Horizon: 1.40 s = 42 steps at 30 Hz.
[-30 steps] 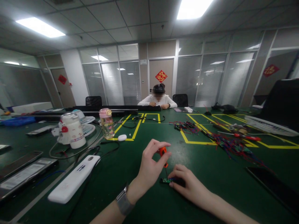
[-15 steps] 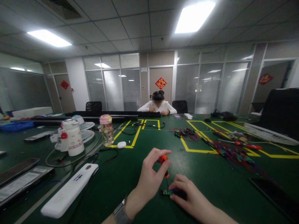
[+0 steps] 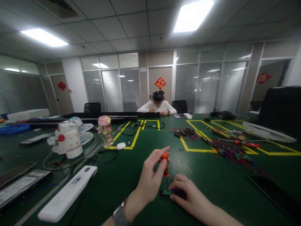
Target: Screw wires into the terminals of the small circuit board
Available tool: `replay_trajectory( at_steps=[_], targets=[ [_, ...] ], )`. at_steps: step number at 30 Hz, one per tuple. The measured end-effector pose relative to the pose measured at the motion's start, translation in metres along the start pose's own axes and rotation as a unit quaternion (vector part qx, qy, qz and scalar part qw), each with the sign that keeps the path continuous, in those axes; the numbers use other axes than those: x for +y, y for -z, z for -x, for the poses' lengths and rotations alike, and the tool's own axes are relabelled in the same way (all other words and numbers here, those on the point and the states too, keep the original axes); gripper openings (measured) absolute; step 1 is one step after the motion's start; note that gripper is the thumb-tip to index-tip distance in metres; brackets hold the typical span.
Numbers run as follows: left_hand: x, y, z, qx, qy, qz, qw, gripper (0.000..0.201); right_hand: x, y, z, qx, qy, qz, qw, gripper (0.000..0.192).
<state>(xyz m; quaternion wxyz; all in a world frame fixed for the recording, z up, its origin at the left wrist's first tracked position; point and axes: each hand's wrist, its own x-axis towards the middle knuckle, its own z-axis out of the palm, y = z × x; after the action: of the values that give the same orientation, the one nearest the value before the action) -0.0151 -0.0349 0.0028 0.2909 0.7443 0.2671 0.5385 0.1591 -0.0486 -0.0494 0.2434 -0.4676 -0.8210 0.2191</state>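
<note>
"Orange-and-black-handled metal screwdriver point(image 3: 166, 170): location?"
"Near upright, shaft tip at small rectangular green circuit board point(image 3: 165, 192) on dark green tabletop point(image 3: 131, 182)."
"Left hand point(image 3: 151, 175), silver-grey watch point(image 3: 121, 215) on wrist?"
"Thumb and fingers pinching the screwdriver's handle."
"Right hand point(image 3: 189, 192)?"
"Thumb and fingertips pinching the board's right end, partly hidden."
"Nearby?"
"Long white plastic bar point(image 3: 67, 196), left; tangled red, blue and black wires point(image 3: 231, 151), farther off, right."

The left hand point(image 3: 150, 177) is raised just left of the orange screwdriver point(image 3: 166, 171), whose handle is pinched by thumb and fingers, one fingertip being extended above its top. The right hand point(image 3: 186, 192) is held lower, right of the screwdriver's shaft, fingers curled, thumb tucked beneath.
</note>
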Motion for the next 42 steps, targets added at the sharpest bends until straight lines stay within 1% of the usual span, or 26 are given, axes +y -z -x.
replay_trajectory(
  at_steps=[1, 3, 7, 9, 13, 15, 17, 19, 21, 22, 25, 28, 30, 33, 35, 36, 40, 42],
  targets=[
    [0.0004, -0.0002, 0.0001, -0.006, 0.000, 0.012, 1.000, 0.034, -0.0008, 0.0003, -0.0003, -0.002, -0.001, 0.003, 1.000, 0.011],
    [0.0007, -0.0009, 0.0001, 0.001, -0.006, 0.006, 1.000, 0.033, -0.0019, 0.0006, -0.0009, -0.004, -0.004, 0.006, 1.000, 0.012],
    [-0.0007, -0.0004, -0.0004, 0.051, -0.020, -0.064, 0.996, 0.018, -0.0013, 0.0002, -0.0012, -0.002, -0.009, 0.000, 1.000, 0.013],
    [-0.0011, 0.0010, -0.0003, 0.058, -0.017, -0.075, 0.995, 0.017, -0.0006, -0.0002, -0.0009, 0.001, -0.012, -0.001, 1.000, 0.013],
    [-0.0003, 0.0020, 0.0004, 0.006, -0.008, -0.023, 1.000, 0.031, -0.0029, 0.0003, -0.0004, 0.007, -0.019, 0.002, 1.000, 0.013],
    [-0.0001, 0.0010, -0.0001, -0.012, -0.010, -0.001, 1.000, 0.034, -0.0055, 0.0015, -0.0004, 0.010, -0.022, 0.006, 1.000, 0.015],
    [-0.0009, 0.0001, -0.0015, -0.003, -0.020, -0.015, 1.000, 0.031, -0.0077, 0.0030, -0.0005, 0.010, -0.018, 0.006, 1.000, 0.015],
    [-0.0022, -0.0002, -0.0028, 0.027, -0.029, -0.050, 0.998, 0.024, -0.0086, 0.0044, -0.0005, 0.004, -0.011, 0.006, 1.000, 0.016],
    [-0.0030, 0.0006, -0.0032, 0.049, -0.028, -0.073, 0.996, 0.018, -0.0084, 0.0052, -0.0004, -0.001, -0.014, 0.012, 1.000, 0.015],
    [-0.0029, 0.0012, -0.0029, 0.051, -0.025, -0.074, 0.996, 0.018, -0.0083, 0.0053, -0.0002, -0.003, -0.018, 0.014, 1.000, 0.015],
    [-0.0008, 0.0026, -0.0013, 0.018, -0.013, -0.036, 0.999, 0.026, -0.0087, 0.0054, 0.0003, -0.003, -0.013, 0.008, 1.000, 0.014],
    [0.0015, 0.0021, -0.0008, -0.017, -0.015, 0.007, 1.000, 0.034, -0.0100, 0.0051, 0.0004, 0.000, -0.004, 0.000, 1.000, 0.015],
    [0.0016, 0.0009, -0.0013, -0.006, -0.024, -0.003, 1.000, 0.032, -0.0103, 0.0051, 0.0003, 0.000, -0.005, 0.002, 1.000, 0.014],
    [0.0009, -0.0002, -0.0020, 0.038, -0.035, -0.056, 0.997, 0.021, -0.0098, 0.0055, 0.0002, -0.003, -0.001, 0.005, 1.000, 0.015],
    [0.0011, -0.0001, -0.0017, 0.049, -0.040, -0.075, 0.995, 0.015, -0.0095, 0.0058, 0.0004, -0.003, 0.001, 0.006, 1.000, 0.015],
    [0.0014, 0.0002, -0.0013, 0.044, -0.041, -0.071, 0.996, 0.015, -0.0093, 0.0057, 0.0005, -0.001, 0.000, 0.005, 1.000, 0.015],
    [0.0025, -0.0001, -0.0001, -0.005, -0.040, -0.011, 0.999, 0.029, -0.0073, 0.0034, 0.0002, 0.009, -0.010, 0.003, 1.000, 0.014],
    [0.0018, -0.0010, -0.0002, -0.002, -0.049, -0.014, 0.999, 0.027, -0.0054, 0.0016, -0.0003, 0.010, -0.016, 0.009, 1.000, 0.015]
  ],
)
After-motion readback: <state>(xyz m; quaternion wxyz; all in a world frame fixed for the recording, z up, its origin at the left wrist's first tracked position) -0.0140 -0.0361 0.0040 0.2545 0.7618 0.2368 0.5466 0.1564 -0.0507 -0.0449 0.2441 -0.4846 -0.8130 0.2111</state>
